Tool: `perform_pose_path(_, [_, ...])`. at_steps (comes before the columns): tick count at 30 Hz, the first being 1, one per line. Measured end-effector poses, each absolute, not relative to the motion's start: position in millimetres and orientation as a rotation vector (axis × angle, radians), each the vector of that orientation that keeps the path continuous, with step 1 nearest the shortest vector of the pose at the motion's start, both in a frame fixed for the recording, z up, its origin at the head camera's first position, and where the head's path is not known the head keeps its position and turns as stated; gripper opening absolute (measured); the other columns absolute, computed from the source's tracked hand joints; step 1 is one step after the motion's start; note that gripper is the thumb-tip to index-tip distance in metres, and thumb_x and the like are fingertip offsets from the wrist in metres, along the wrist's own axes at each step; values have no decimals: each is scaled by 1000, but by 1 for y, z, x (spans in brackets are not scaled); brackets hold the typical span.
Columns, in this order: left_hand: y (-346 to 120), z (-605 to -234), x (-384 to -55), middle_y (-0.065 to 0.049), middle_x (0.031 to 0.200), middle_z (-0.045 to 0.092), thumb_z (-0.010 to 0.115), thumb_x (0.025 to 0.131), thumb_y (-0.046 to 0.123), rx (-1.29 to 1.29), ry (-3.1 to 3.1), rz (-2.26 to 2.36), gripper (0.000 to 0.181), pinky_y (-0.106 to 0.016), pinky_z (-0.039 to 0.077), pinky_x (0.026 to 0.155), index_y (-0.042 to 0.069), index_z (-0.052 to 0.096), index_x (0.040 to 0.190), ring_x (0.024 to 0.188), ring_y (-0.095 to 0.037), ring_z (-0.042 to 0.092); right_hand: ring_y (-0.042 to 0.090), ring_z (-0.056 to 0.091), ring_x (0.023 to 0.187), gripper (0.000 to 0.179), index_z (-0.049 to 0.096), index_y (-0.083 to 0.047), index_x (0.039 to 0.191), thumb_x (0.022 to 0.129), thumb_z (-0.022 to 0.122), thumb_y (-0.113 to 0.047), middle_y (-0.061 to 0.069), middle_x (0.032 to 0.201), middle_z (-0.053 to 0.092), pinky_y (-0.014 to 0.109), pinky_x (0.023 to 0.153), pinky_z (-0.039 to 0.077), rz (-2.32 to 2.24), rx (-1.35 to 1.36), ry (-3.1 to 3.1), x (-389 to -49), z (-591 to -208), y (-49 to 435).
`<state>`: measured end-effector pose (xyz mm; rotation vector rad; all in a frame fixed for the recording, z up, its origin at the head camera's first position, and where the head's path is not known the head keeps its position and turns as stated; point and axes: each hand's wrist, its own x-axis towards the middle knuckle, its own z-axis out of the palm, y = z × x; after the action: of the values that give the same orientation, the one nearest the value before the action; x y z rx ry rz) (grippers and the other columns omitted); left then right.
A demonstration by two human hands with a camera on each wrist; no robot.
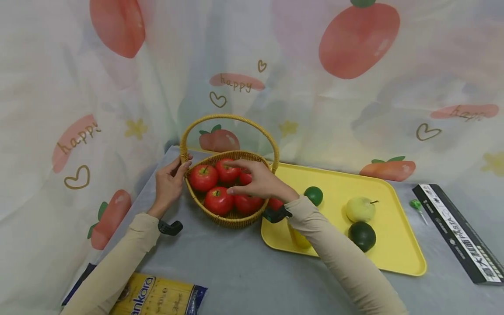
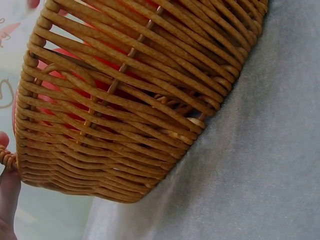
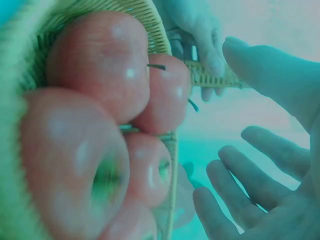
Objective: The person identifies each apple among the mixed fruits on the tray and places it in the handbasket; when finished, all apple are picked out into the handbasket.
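A wicker basket (image 1: 235,222) with a tall arched handle (image 1: 229,117) holds several red apples (image 1: 203,178). My left hand (image 1: 169,186) grips the foot of the handle at the basket's left side, with thumb and fingers around it in the right wrist view. In the left wrist view, the woven wall (image 2: 125,125) fills much of the picture. Over the right part of the basket is my right hand (image 1: 261,179), fingers extended and spread above the apples. Its palm (image 3: 295,210) shows nothing held in the right wrist view.
A yellow tray (image 1: 334,175) to the right bears a green fruit (image 1: 313,195), a pale yellow-green fruit (image 1: 359,209), a dark green fruit (image 1: 362,236) and a partly hidden yellow one (image 1: 301,240). A pasta bag (image 1: 161,297) lies in front; a black box (image 1: 458,234) and lollipop (image 1: 415,204) lie far right.
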<state>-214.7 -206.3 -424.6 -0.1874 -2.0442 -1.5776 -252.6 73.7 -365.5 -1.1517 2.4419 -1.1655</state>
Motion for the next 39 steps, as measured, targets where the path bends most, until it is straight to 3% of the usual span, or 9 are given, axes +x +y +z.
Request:
perform_pose_path(8, [-205,-422,-213,-24,128,74,64,106,5,-157,-2058,-1553,33,-8,54,87,-2,69,138,113,-39,72,42,61,134,66,61,-13,150,90,87,-16,8,150,64,62,107,52,-1297,-1124,2357,-227,-357,127])
perform_pose_path(12, [-204,-421,-214,-24,128,74,64,106,5,-155,-2059,-1546,33,-8,54,87,-2,69,137,113,-38,71,41,61,135,63,65,-12,146,88,89,-13,9,145,68,61,112,49,-1395,-1071,2346,-216,-357,154])
perform_pose_path(15, [-205,-421,-213,-23,128,74,64,106,5,-150,-2060,-1542,33,-7,53,88,-2,69,137,113,-28,74,39,62,134,61,67,-13,144,87,90,-13,8,143,69,59,112,50,-1466,-1015,2362,-212,-360,172])
perform_pose_path(19, [-207,-422,-212,-24,127,74,65,105,4,-153,-2042,-1555,32,-8,54,88,-2,70,136,107,-4,72,32,61,135,63,67,-12,144,85,91,-13,6,145,67,54,112,52,-1522,-894,2439,-214,-369,191])
perform_pose_path(22, [-206,-424,-214,-25,128,74,64,105,3,-170,-2035,-1573,33,-8,53,88,-3,69,137,105,3,70,28,60,137,69,64,-13,147,84,92,-13,6,150,64,53,114,50,-1532,-789,2483,-218,-378,202])
perform_pose_path(27, [-205,-424,-216,-25,128,73,64,106,4,-173,-2032,-1592,34,-7,52,91,-3,68,138,114,-25,73,37,53,145,80,55,-12,155,84,91,-10,12,159,54,57,119,44,-1518,-720,2462,-228,-394,212])
perform_pose_path(29, [-205,-424,-216,-25,128,74,64,106,4,-173,-2028,-1589,34,-7,53,90,-3,68,138,113,-25,74,42,49,147,83,52,-10,157,84,91,-10,15,161,51,58,121,41,-1511,-707,2440,-231,-400,214])
perform_pose_path(34, [-205,-424,-216,-27,129,73,64,106,3,-193,-2022,-1583,34,-7,53,89,-4,68,139,104,9,68,46,44,150,86,49,-6,158,84,91,-10,21,163,48,60,123,37,-1492,-663,2412,-237,-412,215])
perform_pose_path(39, [-205,-424,-215,-27,129,73,64,106,4,-183,-2028,-1572,33,-7,53,89,-4,68,138,104,9,68,45,41,152,88,45,1,159,84,92,-12,24,164,45,59,124,36,-1399,-622,2411,-242,-421,213])
